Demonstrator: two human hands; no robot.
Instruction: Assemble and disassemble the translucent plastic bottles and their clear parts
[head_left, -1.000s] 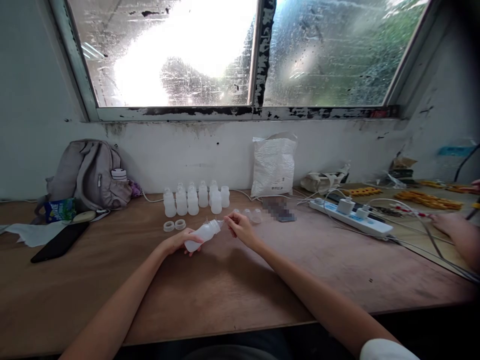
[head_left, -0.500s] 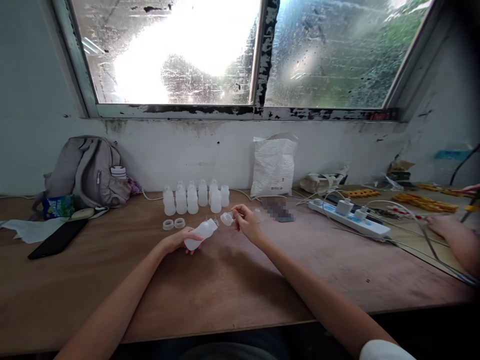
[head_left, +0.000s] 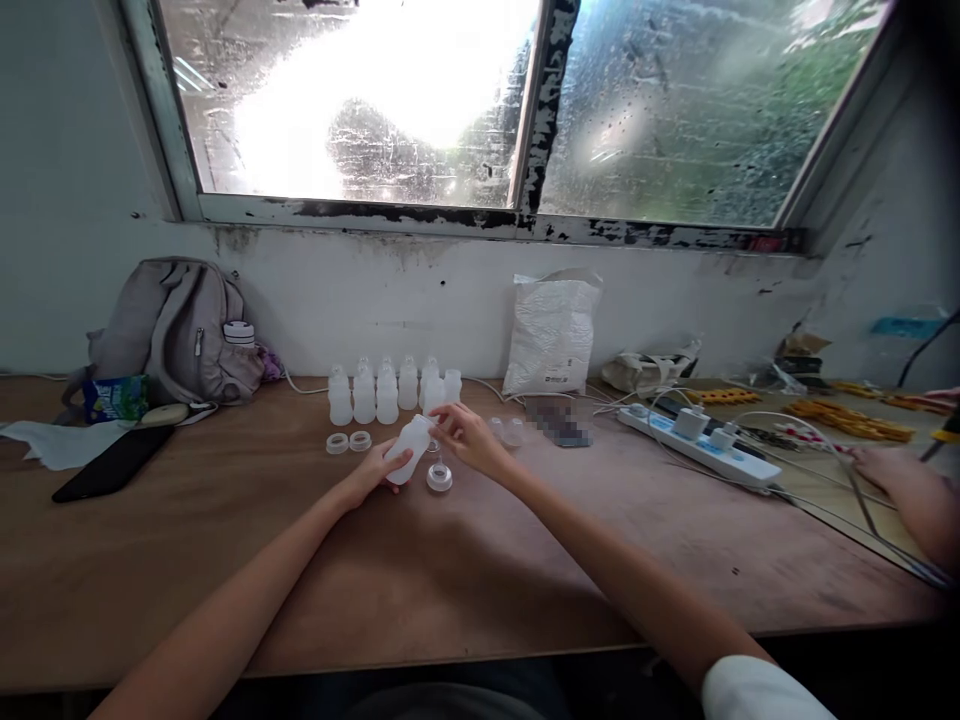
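A frosted white baby bottle (head_left: 409,450) leans to the right, its neck pointing up, with my left hand (head_left: 373,474) wrapped round its body. At the bottle's mouth, my right hand (head_left: 466,438) has its fingertips pinched together; whatever is between them is too small to make out. Just below my right fingers, a clear nipple in a collar ring (head_left: 439,477) sits on the table, and another clear piece behind it is partly covered by my fingers. Two clear dome caps (head_left: 513,432) lie to the right of my right hand. Two white collar rings (head_left: 360,441) rest to the left.
Several frosted bottles (head_left: 386,395) stand along the wall. A white plastic bag (head_left: 553,335) leans behind, with a power strip (head_left: 701,447) and cables at right. A backpack (head_left: 176,330) and dark phone (head_left: 114,464) are at left. Another person's hand (head_left: 889,470) is far right.
The clear cap has left my right hand, and a second cap now lies on the right. My right fingers have come to the bottle's mouth. The ringed nipple now shows on the table.
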